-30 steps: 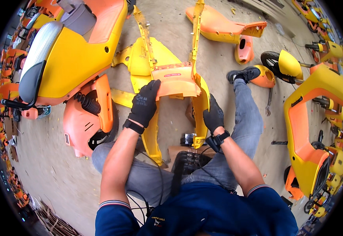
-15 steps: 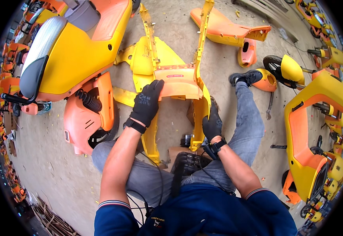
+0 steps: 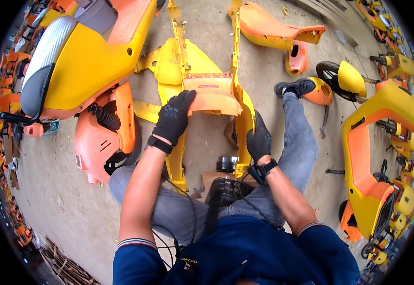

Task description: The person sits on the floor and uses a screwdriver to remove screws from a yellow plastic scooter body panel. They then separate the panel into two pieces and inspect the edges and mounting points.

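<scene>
Between my knees is a yellow and orange plastic scooter body panel (image 3: pixel 212 97), a frame with two long yellow side rails joined by an orange crosspiece. My left hand (image 3: pixel 175 114), in a black glove, is closed on its left side beside the crosspiece. The gloved right hand (image 3: pixel 259 137) is wrapped round the right side rail (image 3: pixel 246 111), lower down; some of its fingers are hidden behind the rail. A flat yellow panel (image 3: pixel 169 69) lies on the floor just beyond the left rail.
A large yellow-orange scooter body (image 3: pixel 90 61) stands at the left, above an orange part (image 3: pixel 98 142) with a black spring. An orange seat-shaped cover (image 3: pixel 273 28) lies at the far right. Another scooter body (image 3: pixel 359 161) is at my right. A black crate (image 3: pixel 226 190) sits between my legs.
The far end of the right rail has swung left, towards the left rail. My right hand has shifted slightly up along the picture with it. My left hand keeps its grip.
</scene>
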`<state>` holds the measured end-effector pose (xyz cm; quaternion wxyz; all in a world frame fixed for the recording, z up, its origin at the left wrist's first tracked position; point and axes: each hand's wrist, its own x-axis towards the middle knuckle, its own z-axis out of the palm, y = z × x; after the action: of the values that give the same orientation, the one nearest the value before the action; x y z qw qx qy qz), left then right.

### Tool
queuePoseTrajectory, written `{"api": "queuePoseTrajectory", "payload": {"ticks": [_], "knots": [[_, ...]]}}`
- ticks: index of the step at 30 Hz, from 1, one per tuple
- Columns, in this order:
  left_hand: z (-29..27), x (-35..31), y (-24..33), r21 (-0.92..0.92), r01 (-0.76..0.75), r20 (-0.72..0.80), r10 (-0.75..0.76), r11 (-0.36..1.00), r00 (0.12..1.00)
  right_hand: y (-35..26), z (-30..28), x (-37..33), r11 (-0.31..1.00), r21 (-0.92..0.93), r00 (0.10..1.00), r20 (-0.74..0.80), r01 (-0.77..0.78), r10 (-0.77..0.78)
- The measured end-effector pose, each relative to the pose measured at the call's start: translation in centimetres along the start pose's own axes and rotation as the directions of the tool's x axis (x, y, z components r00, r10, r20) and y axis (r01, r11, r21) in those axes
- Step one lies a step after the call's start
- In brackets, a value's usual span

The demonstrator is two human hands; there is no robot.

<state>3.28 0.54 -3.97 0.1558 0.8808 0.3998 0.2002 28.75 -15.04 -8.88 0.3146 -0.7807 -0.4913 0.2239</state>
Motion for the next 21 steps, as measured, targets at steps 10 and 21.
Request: {"api": "queuePoseTrajectory", "payload": {"ticks": [10,21], "knots": [[0.0,-0.1,-0.8,-0.091,0.011,-0.040,-0.015,0.996,0.999,-1.3,0.0,1.6,0.990,-0.023,0.988,-0.065,0.141,-0.143],[-1.3,1.3,-2.5,-0.123,-0.032,-0.105,0.019,0.992,0.994,-3.7,-3.6,5.1,0.979,-0.047,0.978,-0.053,0.198,-0.200]]}}
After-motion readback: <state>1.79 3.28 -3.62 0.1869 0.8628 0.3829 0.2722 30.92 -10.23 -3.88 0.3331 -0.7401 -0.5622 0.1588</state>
